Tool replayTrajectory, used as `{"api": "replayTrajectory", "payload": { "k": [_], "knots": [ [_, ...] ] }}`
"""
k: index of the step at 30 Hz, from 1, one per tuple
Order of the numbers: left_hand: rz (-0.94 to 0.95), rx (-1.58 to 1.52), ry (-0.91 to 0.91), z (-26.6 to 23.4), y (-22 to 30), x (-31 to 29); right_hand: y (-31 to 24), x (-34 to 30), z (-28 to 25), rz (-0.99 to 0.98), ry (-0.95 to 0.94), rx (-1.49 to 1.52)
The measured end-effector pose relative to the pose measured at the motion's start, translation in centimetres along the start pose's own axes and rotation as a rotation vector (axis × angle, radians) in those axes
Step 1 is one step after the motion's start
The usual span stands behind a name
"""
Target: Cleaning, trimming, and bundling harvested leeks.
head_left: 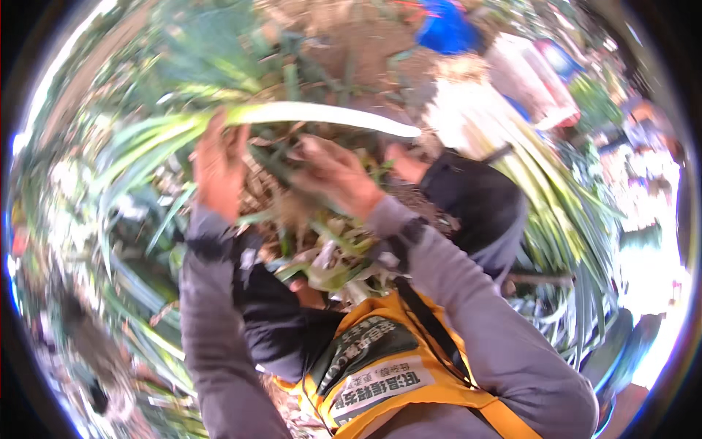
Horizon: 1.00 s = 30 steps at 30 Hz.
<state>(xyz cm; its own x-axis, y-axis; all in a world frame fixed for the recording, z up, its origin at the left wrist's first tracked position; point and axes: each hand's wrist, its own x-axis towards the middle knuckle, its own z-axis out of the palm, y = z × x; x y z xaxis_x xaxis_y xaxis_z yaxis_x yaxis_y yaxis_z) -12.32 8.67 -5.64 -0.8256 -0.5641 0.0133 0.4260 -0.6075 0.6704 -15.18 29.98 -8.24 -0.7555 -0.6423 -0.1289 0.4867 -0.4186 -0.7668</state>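
A long leek (314, 113) with a white stalk and green leaves lies crosswise in front of me, its white end to the right. My left hand (221, 172) is closed around it where the stalk turns into leaves. Just below the stalk is my right hand (336, 172), apart from the leek, its fingers smeared by motion. Whether those fingers hold anything is unclear. Dry, brownish leaf scraps (278, 208) lie beneath both hands.
To the right, a big heap of cleaned leeks (512, 139) lies beside my dark-trousered knee (475, 194). Behind it are a pale sack (530, 80) and a blue bag (446, 29). Unsorted green leaves (146, 256) spread on the left. Peeled leaves (329, 267) lie between my legs.
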Motion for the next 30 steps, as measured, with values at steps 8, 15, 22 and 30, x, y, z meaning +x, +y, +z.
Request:
{"api": "replayTrajectory", "payload": {
  "k": [8,15,22,30],
  "knots": [
    [-0.257,0.108,-0.095,3.7,-1.3,-2.1,-3.5,3.3,4.0,-0.175,-0.026,0.345],
    [-0.091,0.027,-0.124,6.0,-1.4,-1.3,-9.4,0.8,2.8,-0.588,0.044,0.052],
    [-0.333,0.22,-0.34,9.3,-5.8,-2.9,-16.4,-1.7,-0.5,-0.862,0.1,-0.477],
    [-0.518,0.587,-0.467,10.1,-11.0,-2.4,-40.7,-16.7,-2.0,-1.298,0.584,-1.366]
  ]
}}
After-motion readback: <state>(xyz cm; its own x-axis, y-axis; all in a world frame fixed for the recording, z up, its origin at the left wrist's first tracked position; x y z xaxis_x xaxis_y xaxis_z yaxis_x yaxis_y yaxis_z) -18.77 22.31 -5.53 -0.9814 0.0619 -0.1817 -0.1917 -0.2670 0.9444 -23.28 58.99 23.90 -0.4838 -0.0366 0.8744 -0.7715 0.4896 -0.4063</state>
